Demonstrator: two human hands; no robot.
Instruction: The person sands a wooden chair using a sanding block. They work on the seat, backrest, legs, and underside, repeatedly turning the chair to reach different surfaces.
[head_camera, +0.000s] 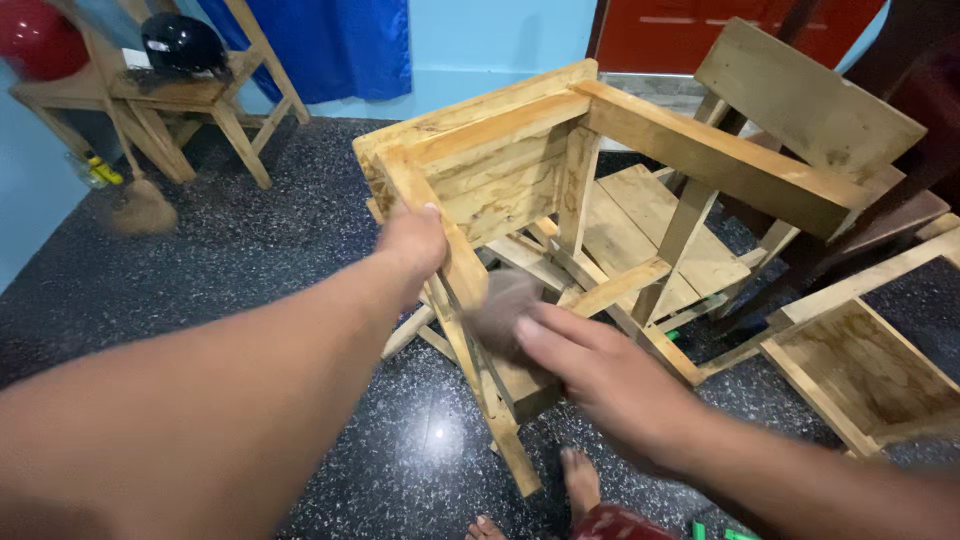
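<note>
A: The unfinished wooden stool (520, 200) is tipped on its side on the dark speckled floor (250, 260); one leg (450, 270) is gripped near its top by the left hand (412, 240), fingers wrapped shut round it; how is the other hand placed?

B: A brownish sanding pad (503, 310) is pressed against that same leg by the right hand (600, 375); it is blurred, so how far the fingers are curled cannot be told.

A: What could go wrong?

B: The stool is balanced on edges only; it might be rocked loose if the left grip slackens; bare toes (580, 480) are seen just below the leg's foot and could be struck; splinters could be picked up from the raw wood.

A: Any packages or signs?

B: None can be read; a yellow-capped bottle (95, 170) stands by the far chair (190, 110), a black helmet (182, 42) on its seat.
</note>
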